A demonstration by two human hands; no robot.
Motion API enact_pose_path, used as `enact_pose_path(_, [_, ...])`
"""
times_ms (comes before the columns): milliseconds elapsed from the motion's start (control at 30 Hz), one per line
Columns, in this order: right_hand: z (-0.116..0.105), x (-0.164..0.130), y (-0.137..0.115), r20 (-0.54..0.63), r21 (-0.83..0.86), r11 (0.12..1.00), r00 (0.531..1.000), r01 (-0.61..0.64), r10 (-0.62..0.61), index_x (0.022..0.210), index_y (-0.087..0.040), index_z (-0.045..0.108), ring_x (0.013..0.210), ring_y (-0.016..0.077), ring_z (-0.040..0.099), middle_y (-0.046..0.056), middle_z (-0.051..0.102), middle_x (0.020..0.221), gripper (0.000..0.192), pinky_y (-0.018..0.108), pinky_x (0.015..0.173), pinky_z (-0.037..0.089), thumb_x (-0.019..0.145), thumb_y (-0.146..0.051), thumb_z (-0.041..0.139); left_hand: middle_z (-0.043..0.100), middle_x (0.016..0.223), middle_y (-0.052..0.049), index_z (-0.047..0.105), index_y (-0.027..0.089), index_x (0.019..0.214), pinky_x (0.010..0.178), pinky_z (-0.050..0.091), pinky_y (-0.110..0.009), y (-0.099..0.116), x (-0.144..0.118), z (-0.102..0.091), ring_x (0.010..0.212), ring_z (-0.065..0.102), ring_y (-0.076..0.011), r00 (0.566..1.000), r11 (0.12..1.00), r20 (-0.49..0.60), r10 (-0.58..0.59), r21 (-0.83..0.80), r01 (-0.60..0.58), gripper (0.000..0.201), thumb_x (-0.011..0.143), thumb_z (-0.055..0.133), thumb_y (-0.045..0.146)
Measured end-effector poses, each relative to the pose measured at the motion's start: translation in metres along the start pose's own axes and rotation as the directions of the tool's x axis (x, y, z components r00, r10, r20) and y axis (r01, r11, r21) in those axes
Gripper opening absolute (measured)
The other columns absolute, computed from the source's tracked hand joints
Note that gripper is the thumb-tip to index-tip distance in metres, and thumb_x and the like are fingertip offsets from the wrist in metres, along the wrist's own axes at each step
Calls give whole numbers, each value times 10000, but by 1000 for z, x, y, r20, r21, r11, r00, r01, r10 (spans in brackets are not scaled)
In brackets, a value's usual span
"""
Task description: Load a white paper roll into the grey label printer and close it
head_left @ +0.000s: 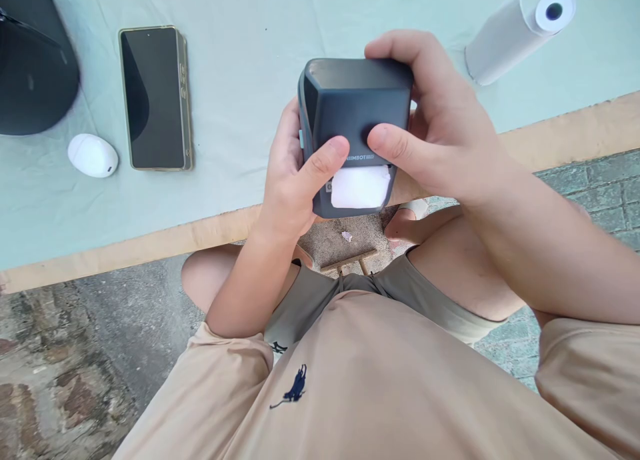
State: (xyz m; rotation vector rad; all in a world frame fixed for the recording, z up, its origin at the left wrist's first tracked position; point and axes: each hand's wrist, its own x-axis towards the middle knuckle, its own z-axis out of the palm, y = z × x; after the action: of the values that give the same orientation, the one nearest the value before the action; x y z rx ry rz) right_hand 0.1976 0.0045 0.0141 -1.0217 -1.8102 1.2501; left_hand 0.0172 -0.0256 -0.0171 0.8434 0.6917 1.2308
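Between my two hands is a dark label printer (363,113) with NIIMBOT lettering, held up over the table's front edge. A piece of white label paper (361,187) sticks out of its lower end. My left hand (295,177) grips the printer's left side, the thumb lying on the front near the lettering. On the other side my right hand (440,120) is wrapped round the printer, its thumb pressing on the front and a finger over the top corner. The fingers behind the printer are mostly hidden.
A phone (155,100) in a clear case lies left of my hands on the pale table cover (240,80). Beside it are a white earbud case (93,155) and a large black object (35,67), cut off by the frame. A white paper roll (515,37) lies at the right.
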Motion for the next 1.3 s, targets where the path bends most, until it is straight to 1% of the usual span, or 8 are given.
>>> enact_pose_path(233, [-1, 5, 11, -32, -126, 990, 998, 55, -59, 1347, -211, 453, 997, 81, 565, 68, 587, 1339, 600, 200, 689, 465, 899, -580, 606, 706, 1132, -26, 659, 282, 1146, 984, 609, -387, 0, 3, -3, 1127, 717, -251, 999, 999, -19, -35, 27, 35, 294, 902, 774, 399])
enact_pose_path(400, [-1, 8, 20, -14, -90, 991, 994, 103, -105, 1313, -235, 440, 904, 83, 525, 68, 579, 1301, 646, 247, 677, 413, 868, -679, 590, 730, 1136, -60, 731, 314, 1069, 1029, 593, -474, -1, 9, -3, 1319, 609, -345, 999, 999, -22, -33, 36, 34, 392, 850, 738, 639])
enact_pose_path(533, [1, 7, 17, -33, -87, 993, 996, 74, -78, 1341, -216, 421, 942, 91, 532, 76, 569, 1316, 668, 270, 729, 446, 886, -680, 577, 728, 1143, -50, 727, 335, 986, 1003, 585, -467, 0, 13, -2, 1326, 607, -337, 992, 997, -111, -56, 54, 62, 369, 896, 622, 677])
enact_pose_path(700, [5, 8, 15, -81, -127, 987, 991, 100, -111, 1291, -265, 443, 1051, 93, 553, 12, 575, 1332, 675, 296, 1040, 505, 858, -772, 551, 741, 1159, -28, 716, 335, 956, 966, 566, -448, -5, 16, -4, 1339, 572, -332, 997, 999, -74, 21, 41, -18, 294, 892, 672, 620])
enact_pose_path(867, [5, 8, 25, -109, -163, 974, 978, 157, -176, 1257, -270, 456, 1068, 89, 538, -5, 572, 1279, 649, 303, 1043, 494, 868, -785, 525, 742, 1077, 17, 724, 342, 976, 985, 576, -418, -14, 18, -8, 1174, 642, -259, 992, 992, -18, 124, 34, -123, 328, 909, 663, 657])
enact_pose_path(1100, [-2, 15, 41, -71, -209, 961, 978, 180, -198, 1295, -303, 397, 1108, 20, 502, -77, 522, 1306, 858, 230, 1110, 507, 741, -949, 504, 752, 1086, 1, 726, 356, 937, 1000, 590, -409, -19, 23, -8, 1210, 656, -288, 986, 988, -78, 148, 64, -143, 282, 892, 646, 624])
enact_pose_path(1200, [0, 11, 36, -76, -214, 955, 971, 207, -227, 1336, -256, 355, 1187, 78, 541, -3, 502, 1370, 891, 293, 1151, 513, 782, -949, 434, 761, 1109, -23, 740, 330, 952, 1016, 601, -450, -17, 25, -8, 1288, 644, -311, 995, 996, -54, 81, -20, -82, 272, 880, 654, 579])
enact_pose_path(1300, [2, 5, 27, -83, -200, 953, 965, 228, -248, 1404, -233, 293, 1333, 177, 553, 85, 410, 1528, 851, 370, 1196, 498, 827, -814, 527, 771, 1126, -43, 743, 330, 983, 1030, 609, -464, -13, 24, -9, 1408, 575, -320, 998, 1000, -47, -29, 5, 29, 370, 870, 610, 657])
